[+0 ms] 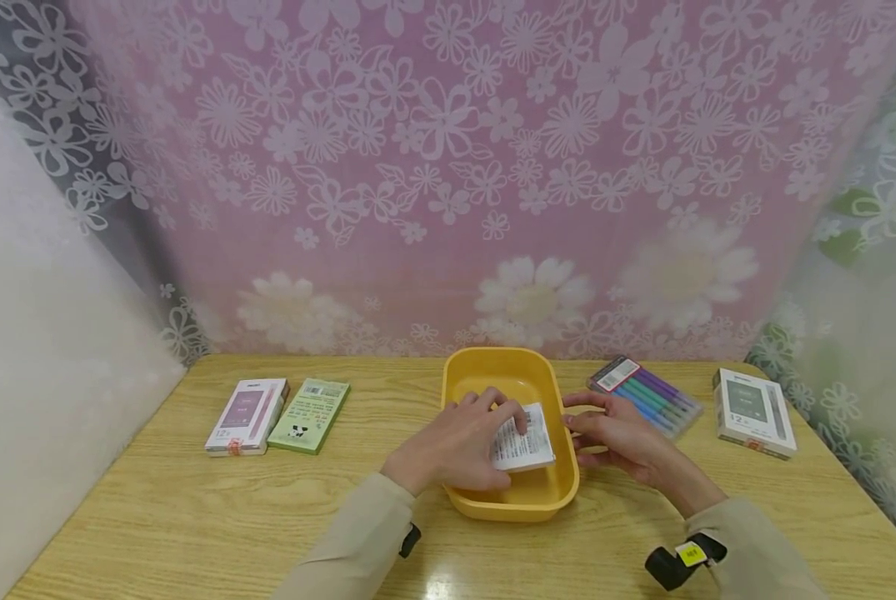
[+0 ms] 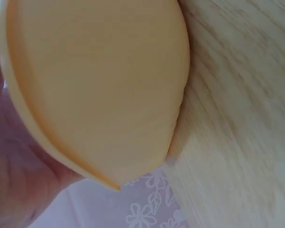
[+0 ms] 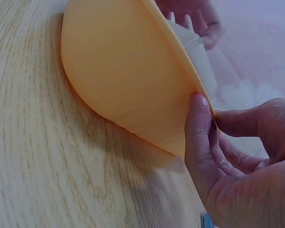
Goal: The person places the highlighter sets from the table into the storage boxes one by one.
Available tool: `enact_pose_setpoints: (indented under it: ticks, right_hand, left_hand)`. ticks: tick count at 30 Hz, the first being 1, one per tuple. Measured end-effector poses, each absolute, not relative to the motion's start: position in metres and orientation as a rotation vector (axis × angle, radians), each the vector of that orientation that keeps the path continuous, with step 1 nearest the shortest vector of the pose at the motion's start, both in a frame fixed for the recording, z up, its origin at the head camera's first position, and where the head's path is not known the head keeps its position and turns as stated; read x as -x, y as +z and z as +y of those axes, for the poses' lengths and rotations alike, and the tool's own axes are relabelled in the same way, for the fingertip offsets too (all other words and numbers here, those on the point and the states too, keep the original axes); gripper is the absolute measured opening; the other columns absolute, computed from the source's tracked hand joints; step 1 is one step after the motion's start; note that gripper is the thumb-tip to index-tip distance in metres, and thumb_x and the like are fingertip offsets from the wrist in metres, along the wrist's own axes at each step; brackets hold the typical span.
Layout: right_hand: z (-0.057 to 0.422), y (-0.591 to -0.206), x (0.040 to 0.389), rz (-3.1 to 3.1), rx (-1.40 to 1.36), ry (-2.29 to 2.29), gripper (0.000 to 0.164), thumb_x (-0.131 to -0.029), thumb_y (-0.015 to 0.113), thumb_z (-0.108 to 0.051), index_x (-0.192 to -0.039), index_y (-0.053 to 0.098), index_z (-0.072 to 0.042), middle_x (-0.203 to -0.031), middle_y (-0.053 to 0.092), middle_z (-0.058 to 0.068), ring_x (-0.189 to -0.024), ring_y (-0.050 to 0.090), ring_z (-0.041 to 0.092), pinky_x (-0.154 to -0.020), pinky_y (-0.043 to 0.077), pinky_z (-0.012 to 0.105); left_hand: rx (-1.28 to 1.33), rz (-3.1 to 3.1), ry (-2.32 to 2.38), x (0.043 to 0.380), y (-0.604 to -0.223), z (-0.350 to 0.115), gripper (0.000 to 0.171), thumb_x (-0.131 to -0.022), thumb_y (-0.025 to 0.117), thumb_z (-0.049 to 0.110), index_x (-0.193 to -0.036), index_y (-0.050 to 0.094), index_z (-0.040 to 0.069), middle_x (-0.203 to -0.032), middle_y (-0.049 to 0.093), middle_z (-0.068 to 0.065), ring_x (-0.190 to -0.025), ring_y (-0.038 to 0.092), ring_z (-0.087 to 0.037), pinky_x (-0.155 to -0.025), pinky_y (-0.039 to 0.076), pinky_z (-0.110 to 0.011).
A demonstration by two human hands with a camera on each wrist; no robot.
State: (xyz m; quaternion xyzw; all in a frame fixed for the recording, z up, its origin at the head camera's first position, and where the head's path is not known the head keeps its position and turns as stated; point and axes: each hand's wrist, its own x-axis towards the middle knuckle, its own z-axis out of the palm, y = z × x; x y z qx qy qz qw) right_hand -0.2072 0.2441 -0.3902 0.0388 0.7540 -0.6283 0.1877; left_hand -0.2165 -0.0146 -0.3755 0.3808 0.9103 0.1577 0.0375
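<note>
A yellow plastic bin (image 1: 503, 506) stands at the middle of the table. Inside it is a small white packet (image 1: 532, 450) with printed text, tilted. My left hand (image 1: 466, 442) reaches over the bin's left rim and holds the packet between thumb and fingers. At the bin's right side, my right hand (image 1: 620, 437) pinches the rim, with fingertips on both sides of the wall in the right wrist view. Most of the packet's left part is hidden under the left hand. The left wrist view mostly shows the bin's outer wall (image 2: 99, 90).
Left on the wooden table (image 1: 192, 525) lie a white-and-pink box (image 1: 247, 417) and a green pack (image 1: 310, 417) with a cow picture. To the right are a clear case of coloured pens (image 1: 646, 396) and a white-and-grey box (image 1: 755, 412). Behind hangs a pink floral curtain (image 1: 417, 167).
</note>
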Motion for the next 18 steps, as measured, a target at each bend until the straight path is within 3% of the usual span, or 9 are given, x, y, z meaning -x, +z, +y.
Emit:
enact_pose_setpoints:
  ticks: [18]
  right_hand:
    - [0.245, -0.390, 0.208, 2.103, -0.109, -1.784, 0.054, -0.101, 0.062, -0.021, -0.146, 0.041, -0.001, -0.099, 0.074, 0.001, -0.082, 0.070, 0.016, -0.069, 0.063, 0.030]
  left_hand:
    - [-1.066, 2.756, 0.257, 0.219, -0.387, -0.002, 0.048, -0.080, 0.082, 0.043, -0.117, 0.053, 0.036, -0.124, 0.052, 0.005, -0.100, 0.048, -0.016, -0.086, 0.045, -0.038]
